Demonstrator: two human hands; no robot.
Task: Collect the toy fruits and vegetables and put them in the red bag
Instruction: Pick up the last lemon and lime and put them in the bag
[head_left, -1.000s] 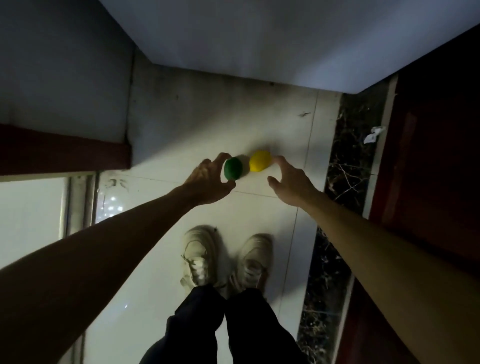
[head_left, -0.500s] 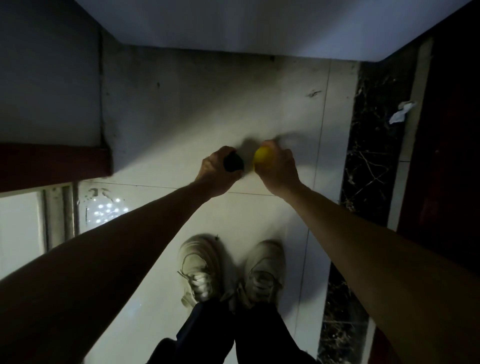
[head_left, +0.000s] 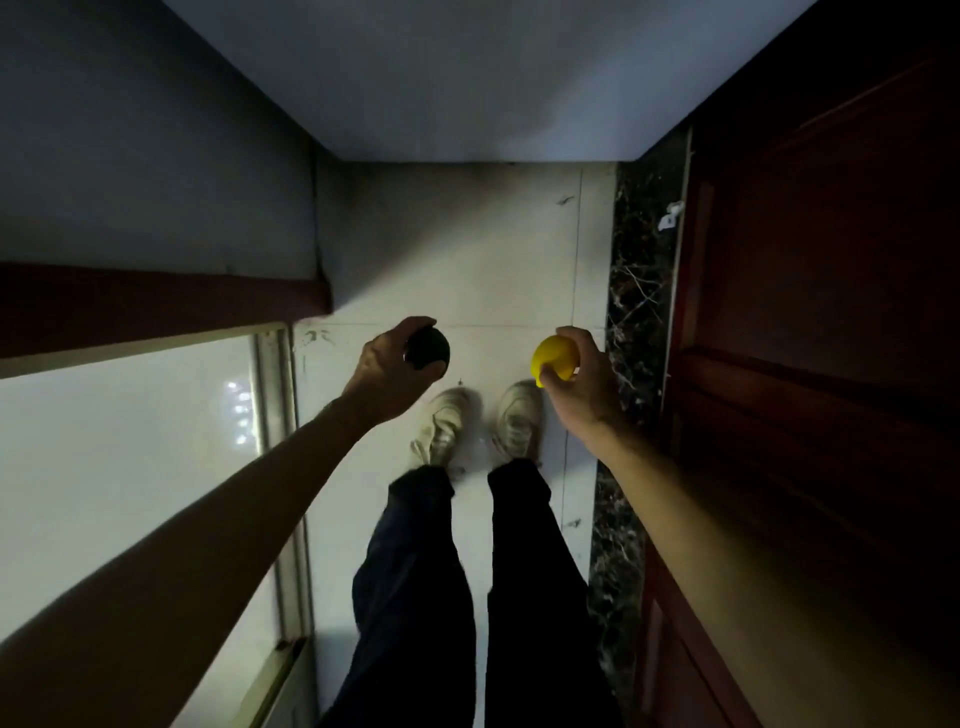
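Two items, just lifted off the floor we picked from — dark round toy wrapped in our left hand, yellow lemon gripped by our right hand — red bag next, unseen.

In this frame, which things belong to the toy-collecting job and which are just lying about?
Job: dark round toy, held in the left hand; yellow toy fruit, held in the right hand. The red bag is not in view.
Lying about: white scrap on the dark marble strip; wooden door.
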